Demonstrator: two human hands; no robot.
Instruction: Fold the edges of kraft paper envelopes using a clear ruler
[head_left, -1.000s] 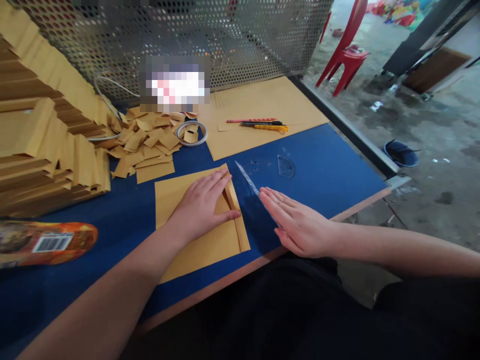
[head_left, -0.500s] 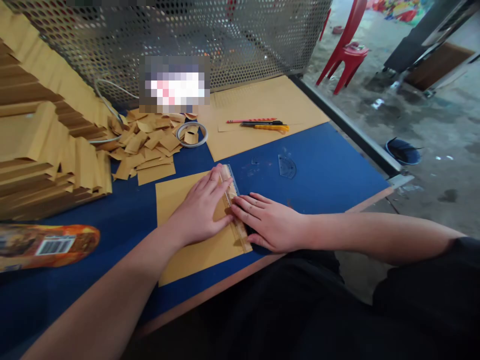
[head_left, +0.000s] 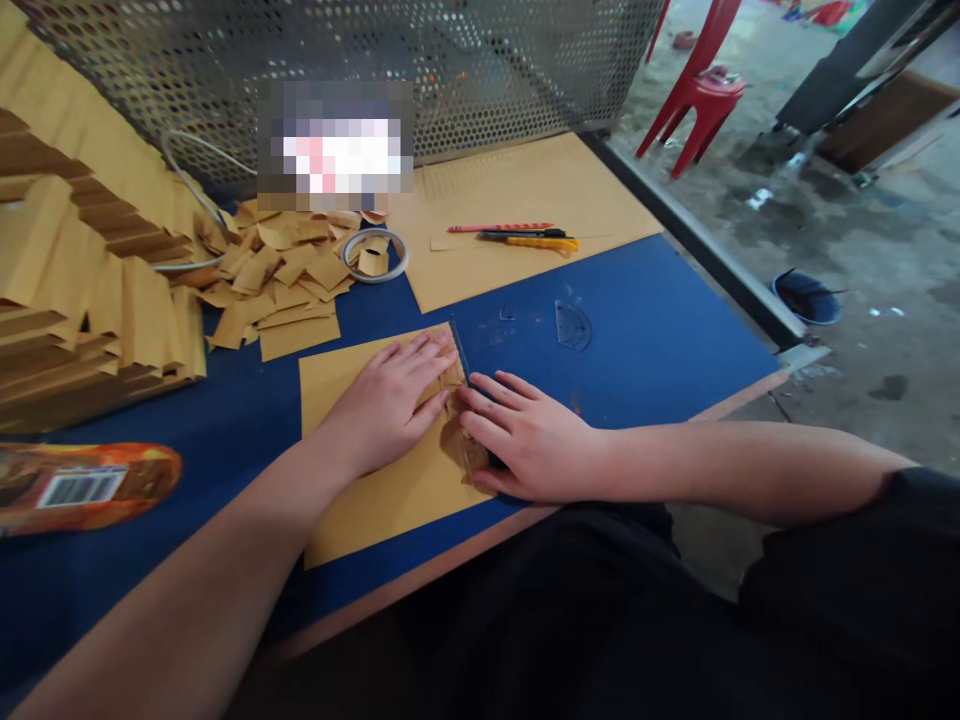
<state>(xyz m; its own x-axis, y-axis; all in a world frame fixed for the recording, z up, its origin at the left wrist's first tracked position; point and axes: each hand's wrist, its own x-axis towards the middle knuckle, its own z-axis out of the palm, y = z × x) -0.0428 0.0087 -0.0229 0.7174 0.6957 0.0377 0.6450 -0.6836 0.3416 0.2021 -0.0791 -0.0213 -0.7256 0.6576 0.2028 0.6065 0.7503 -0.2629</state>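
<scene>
Hands [head_left: 394,395] [head_left: 529,440] have drawn closer, palms down, apparently touching the ruler [head_left: 473,466].

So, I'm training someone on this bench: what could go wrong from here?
The clear ruler at the right hand might slip and crease the brown paper crookedly. The paper's near side lies close to the front edge of the blue table, so a bump could shift it, though the left hand rests on top.

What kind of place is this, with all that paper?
Probably a small workshop: a blue work table, tall stacks of folded brown paper, and a yellow cutter lying on a big brown sheet.
</scene>
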